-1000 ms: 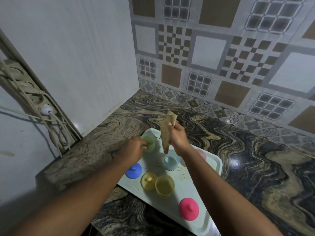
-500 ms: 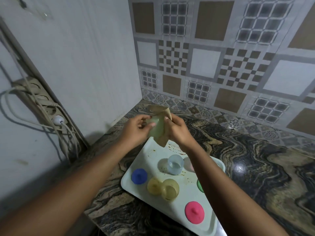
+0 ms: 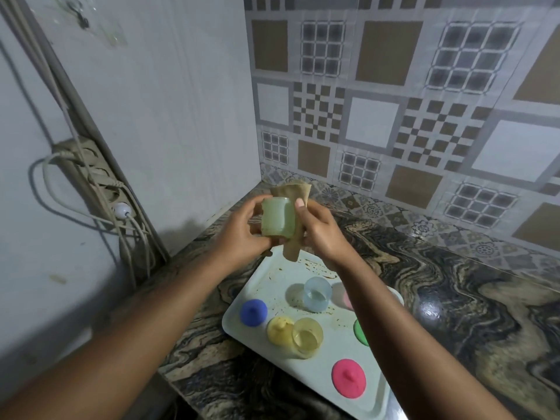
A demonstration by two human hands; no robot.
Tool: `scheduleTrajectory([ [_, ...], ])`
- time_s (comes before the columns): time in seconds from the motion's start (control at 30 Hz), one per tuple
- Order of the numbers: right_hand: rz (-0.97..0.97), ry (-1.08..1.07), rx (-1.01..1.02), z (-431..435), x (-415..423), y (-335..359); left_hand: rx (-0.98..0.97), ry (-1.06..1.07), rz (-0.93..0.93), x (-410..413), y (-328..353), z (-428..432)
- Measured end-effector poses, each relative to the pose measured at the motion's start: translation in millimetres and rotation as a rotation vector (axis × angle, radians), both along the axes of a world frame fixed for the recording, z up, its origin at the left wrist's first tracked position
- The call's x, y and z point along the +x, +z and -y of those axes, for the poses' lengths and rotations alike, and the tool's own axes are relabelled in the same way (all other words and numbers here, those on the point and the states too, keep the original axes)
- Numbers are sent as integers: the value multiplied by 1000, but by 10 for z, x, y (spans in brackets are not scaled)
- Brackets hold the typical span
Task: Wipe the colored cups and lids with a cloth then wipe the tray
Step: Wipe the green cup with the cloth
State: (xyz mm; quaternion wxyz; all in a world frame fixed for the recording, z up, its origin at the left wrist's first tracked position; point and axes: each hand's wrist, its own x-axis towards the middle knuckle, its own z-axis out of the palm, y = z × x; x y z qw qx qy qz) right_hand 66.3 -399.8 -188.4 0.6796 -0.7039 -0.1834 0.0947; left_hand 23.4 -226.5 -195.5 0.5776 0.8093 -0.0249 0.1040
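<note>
Fingers (image 3: 254,209) of the left hand (image 3: 242,237) curled round the green cup (image 3: 278,219), holding it clear of the tray (image 3: 333,354) so its wall faced the right hand (image 3: 321,234). That hand pinched the tan cloth (image 3: 291,251) against the cup, probably to rub its outside clean.

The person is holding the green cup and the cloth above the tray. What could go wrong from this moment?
1. The left hand holds the green cup in the air above the tray's far edge; if it slips during wiping, it could fall onto the tray or the counter.
2. The cloth in the right hand hangs down toward the brown stains on the tray; its end could pick up dirt.
</note>
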Motion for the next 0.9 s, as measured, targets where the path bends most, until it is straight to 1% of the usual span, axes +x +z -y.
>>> scheduleTrajectory([
  [0.07,117,4,-81,-26,-24,-48,-47,39,-39,3,-12,46],
  [0.23,360,38,-262,21,-8,-214,-28,100,-65,20,-100,46],
  [0.37,497,126,-295,79,-38,-394,-53,169,-80,16,-145,45],
  [0.47,560,81,-284,145,-108,-475,-36,222,-75,35,-169,10],
  [0.63,579,16,-306,278,-167,-588,-8,206,-47,41,-241,-65],
  [0.67,552,9,-308,309,-158,-641,2,208,-51,35,-252,-88],
  [0.7,486,-3,-282,330,-134,-696,8,211,-62,27,-255,-112],
  [0.73,388,-26,-208,343,-114,-739,6,211,-79,14,-253,-131],
  [0.83,55,-159,163,339,-57,-698,9,148,-120,-40,-251,-176],
  [0.87,-20,-187,260,325,-34,-639,29,119,-128,-58,-255,-194],
  [0.9,-62,-202,315,309,-11,-570,56,94,-140,-74,-261,-206],
])
